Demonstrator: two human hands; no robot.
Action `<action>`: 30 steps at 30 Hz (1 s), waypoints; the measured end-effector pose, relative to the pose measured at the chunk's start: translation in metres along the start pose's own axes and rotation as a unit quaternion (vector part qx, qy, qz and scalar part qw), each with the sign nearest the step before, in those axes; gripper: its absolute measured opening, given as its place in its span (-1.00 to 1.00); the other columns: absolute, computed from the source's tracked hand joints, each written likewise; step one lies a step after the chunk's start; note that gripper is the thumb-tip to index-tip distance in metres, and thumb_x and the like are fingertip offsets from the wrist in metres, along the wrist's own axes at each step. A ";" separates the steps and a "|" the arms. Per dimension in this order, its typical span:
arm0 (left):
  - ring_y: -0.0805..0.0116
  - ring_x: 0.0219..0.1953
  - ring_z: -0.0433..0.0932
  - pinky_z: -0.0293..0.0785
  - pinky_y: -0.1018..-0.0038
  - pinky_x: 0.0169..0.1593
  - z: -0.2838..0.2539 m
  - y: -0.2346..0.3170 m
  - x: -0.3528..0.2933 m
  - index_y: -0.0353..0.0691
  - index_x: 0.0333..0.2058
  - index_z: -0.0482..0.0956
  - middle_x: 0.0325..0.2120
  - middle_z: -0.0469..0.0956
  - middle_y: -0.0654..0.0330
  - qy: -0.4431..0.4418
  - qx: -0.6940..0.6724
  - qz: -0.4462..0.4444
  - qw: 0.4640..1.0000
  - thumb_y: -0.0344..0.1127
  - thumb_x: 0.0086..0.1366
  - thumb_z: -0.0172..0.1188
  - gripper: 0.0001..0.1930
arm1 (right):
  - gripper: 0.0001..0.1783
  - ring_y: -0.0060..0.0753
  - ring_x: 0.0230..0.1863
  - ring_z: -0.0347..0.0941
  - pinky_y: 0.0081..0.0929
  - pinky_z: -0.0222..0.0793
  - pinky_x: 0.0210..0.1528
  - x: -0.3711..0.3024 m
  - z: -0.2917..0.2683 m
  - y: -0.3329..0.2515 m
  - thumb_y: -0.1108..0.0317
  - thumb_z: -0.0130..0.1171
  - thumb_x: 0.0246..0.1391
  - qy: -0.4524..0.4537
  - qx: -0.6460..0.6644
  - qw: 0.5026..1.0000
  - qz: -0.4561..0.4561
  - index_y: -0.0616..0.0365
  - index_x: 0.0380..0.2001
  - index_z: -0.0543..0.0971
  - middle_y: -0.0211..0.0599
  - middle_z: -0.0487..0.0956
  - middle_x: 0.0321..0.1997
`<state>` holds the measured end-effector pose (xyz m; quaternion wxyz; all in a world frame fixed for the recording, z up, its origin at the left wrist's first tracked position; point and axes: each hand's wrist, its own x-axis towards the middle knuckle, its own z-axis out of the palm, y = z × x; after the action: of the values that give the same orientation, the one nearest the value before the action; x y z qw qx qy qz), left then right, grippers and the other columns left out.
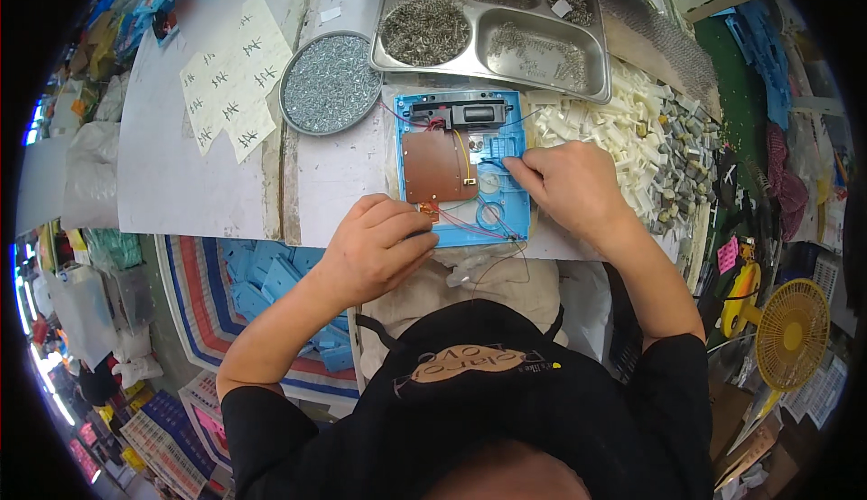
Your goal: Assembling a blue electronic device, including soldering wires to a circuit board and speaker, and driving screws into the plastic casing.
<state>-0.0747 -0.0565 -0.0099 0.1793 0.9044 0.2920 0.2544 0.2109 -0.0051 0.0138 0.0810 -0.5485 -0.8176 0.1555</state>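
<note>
In front of me lies a blue plastic housing [512, 205], its inside facing up. It holds a brown board [439, 166], a black module [470, 115] along the far edge, a small orange board [428, 214] and thin red, yellow and dark wires. With its fingers curled, my left hand [384, 242] grips the housing at the near left corner, close to the orange board. My right hand [578, 184] is closed at the right edge, thumb and forefinger pressed together over the housing. Whatever sits between those fingertips is too small or hidden to make out.
A round tray of small screws [330, 83] stands left of the housing. Beyond it is a metal tray [591, 80] with springs. White plastic parts [591, 125] and grey pieces [682, 157] heap up at right. Blue parts [262, 274] fill a striped bag below left; a yellow fan [793, 333] stands right.
</note>
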 end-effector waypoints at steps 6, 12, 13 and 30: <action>0.19 -0.10 0.57 0.40 0.22 -0.03 -0.009 0.015 0.024 -0.17 -0.29 0.63 -0.17 0.60 0.20 -0.061 0.010 -0.030 0.998 -0.37 0.04 0.39 -0.77 | -0.46 0.10 -0.49 0.58 -0.04 0.46 -0.43 -0.035 -0.014 0.001 -0.22 0.29 0.07 -0.021 0.076 0.993 0.082 0.05 -0.23 0.58 -0.12 0.60 -0.57; 0.11 -0.16 0.52 0.35 0.17 -0.02 0.010 0.031 0.046 -0.22 -0.10 0.60 -0.22 0.55 0.12 0.040 -0.010 -0.054 0.998 -0.38 0.02 0.41 -0.59 | 0.05 0.10 -0.46 0.60 -0.09 0.48 -0.46 -0.078 0.016 -0.016 0.03 0.42 -0.01 -0.022 0.135 0.990 0.035 0.06 0.45 0.10 -0.05 0.63 -0.43; 0.11 -0.16 0.51 0.35 0.16 -0.02 0.012 0.035 0.051 -0.23 -0.05 0.59 -0.21 0.54 0.11 0.036 -0.013 -0.059 0.998 -0.38 0.02 0.40 -0.56 | 0.10 0.10 -0.46 0.61 -0.10 0.49 -0.46 -0.084 0.020 -0.016 0.09 0.42 0.00 -0.013 0.154 0.988 0.031 0.05 0.49 0.04 -0.06 0.63 -0.43; 0.19 -0.32 0.52 0.40 0.19 -0.15 0.030 0.028 0.053 -0.12 -0.33 0.64 -0.37 0.54 0.24 0.003 -0.019 0.112 0.994 -0.40 -0.08 0.46 -0.72 | -0.51 -0.15 -0.12 0.45 -0.21 0.36 -0.08 -0.066 0.018 -0.012 -0.03 0.29 0.12 0.102 0.183 0.960 -0.184 0.02 0.00 0.62 -0.33 0.54 -0.27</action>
<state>-0.0084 -0.0505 -0.0022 0.1658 0.9272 0.1843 0.2808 0.2207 -0.0733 0.0032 0.2898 -0.3776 -0.8494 0.2279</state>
